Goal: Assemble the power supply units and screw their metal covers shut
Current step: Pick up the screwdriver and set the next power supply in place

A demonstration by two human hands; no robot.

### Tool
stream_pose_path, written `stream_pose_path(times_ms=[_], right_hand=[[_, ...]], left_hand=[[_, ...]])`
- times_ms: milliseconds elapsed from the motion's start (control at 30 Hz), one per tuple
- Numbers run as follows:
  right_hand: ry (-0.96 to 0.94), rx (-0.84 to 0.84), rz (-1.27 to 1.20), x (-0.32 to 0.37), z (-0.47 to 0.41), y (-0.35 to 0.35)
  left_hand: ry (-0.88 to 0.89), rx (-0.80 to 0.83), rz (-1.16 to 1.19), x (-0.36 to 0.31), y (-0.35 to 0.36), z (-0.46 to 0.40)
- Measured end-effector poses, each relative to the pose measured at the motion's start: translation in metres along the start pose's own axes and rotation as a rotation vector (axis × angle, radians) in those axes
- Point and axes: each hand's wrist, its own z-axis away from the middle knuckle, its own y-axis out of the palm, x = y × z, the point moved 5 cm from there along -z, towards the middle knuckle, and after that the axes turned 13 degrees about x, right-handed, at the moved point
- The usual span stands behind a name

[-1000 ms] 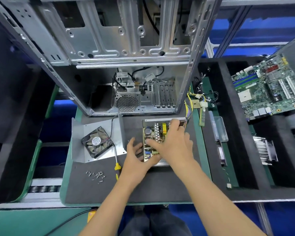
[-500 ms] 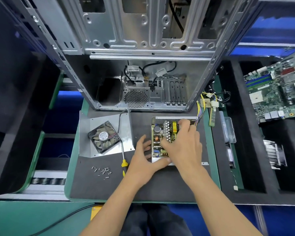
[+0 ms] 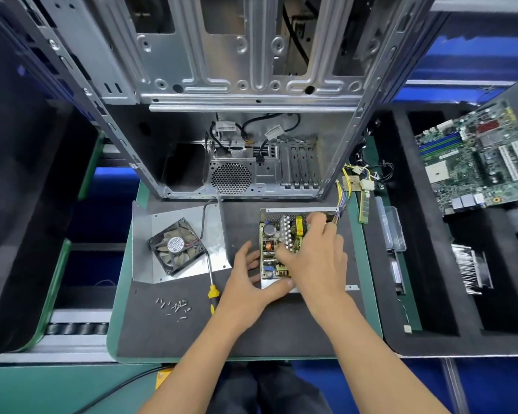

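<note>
1. Computer case (image 3: 251, 85): bare metal chassis, open side toward you, standing at the far edge of the tabletop (image 3: 251, 333), which carries a dark grey mat.

2. Foam tray (image 3: 401, 294): black, compartmented, to your right of the mat. A green motherboard (image 3: 476, 156) lies tilted across its far compartments; a finned heatsink (image 3: 470, 268) sits nearer you.

3. Metal cover (image 3: 213, 228): bent sheet, lying flat on the mat to the left of the power supply, apart from it. A black fan (image 3: 177, 246) rests on top of it, cable running toward the case.

4. Power supply unit (image 3: 271, 249): open metal tray with its circuit board exposed, on the mat just in front of the case. Yellow and coloured wires (image 3: 340, 195) leave its far right corner toward the connectors beside the tray.

5. Your right hand (image 3: 314, 258): lying over the board, fingers curled down among the components at the far end; whether they grip anything cannot be told.

6. Your left hand (image 3: 248, 282): fingers spread and relaxed on the mat at the unit's left side, thumb pressed against its near edge.

7. Screwdriver (image 3: 212, 282): yellow handle, on the mat between cover and left hand.

8. Screws (image 3: 175, 306): loose scatter on the mat, near left.
</note>
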Motion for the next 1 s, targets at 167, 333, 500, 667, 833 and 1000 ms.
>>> stream_pose_path(times_ms=[167, 333, 500, 667, 833, 1000], right_hand=[[0.006, -0.011, 0.006, 0.001, 0.001, 0.0], [-0.001, -0.02, 0.009, 0.0, 0.001, 0.001], [0.009, -0.008, 0.024, 0.0, 0.0, 0.002], [-0.021, 0.023, -0.011, -0.001, 0.002, -0.004], [-0.002, -0.19, -0.52, -0.041, -0.006, -0.049], [-0.09, -0.362, -0.688, -0.058, 0.003, -0.078]], left_hand=[[-0.006, 0.008, 0.001, -0.001, 0.0, 0.0], [-0.019, 0.003, 0.013, -0.004, 0.001, 0.002], [-0.023, 0.005, 0.002, -0.006, 0.001, 0.004], [-0.028, 0.002, 0.004, -0.006, 0.002, 0.004], [-0.051, 0.043, -0.031, -0.011, 0.0, 0.01], [0.018, -0.034, -0.085, -0.012, -0.012, 0.05]])
